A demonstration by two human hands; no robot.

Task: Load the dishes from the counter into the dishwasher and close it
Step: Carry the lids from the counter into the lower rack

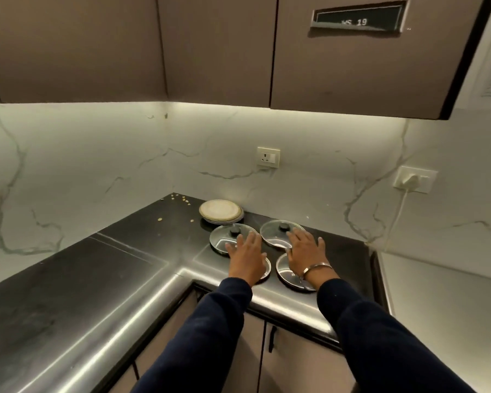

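Note:
On the black counter (159, 251) lie two glass lids with black knobs, a left lid (224, 236) and a right lid (275, 232). Nearer the edge sit two steel plates; the right plate (288, 275) shows under my wrist and the left plate (267, 269) is mostly hidden. A stack of cream plates (220, 211) stands behind the lids. My left hand (245, 255) hovers flat, fingers spread, over the left lid and plate. My right hand (306, 249), fingers apart, is above the right lid and plate. Neither hand holds anything. No dishwasher is in view.
Crumbs (179, 197) are scattered in the back corner of the counter. A wall socket (268, 158) and a plugged-in outlet (414, 179) with a white cord sit on the marble backsplash. Brown upper cabinets (216, 49) hang overhead; lower cabinet doors (281, 353) lie below the counter edge.

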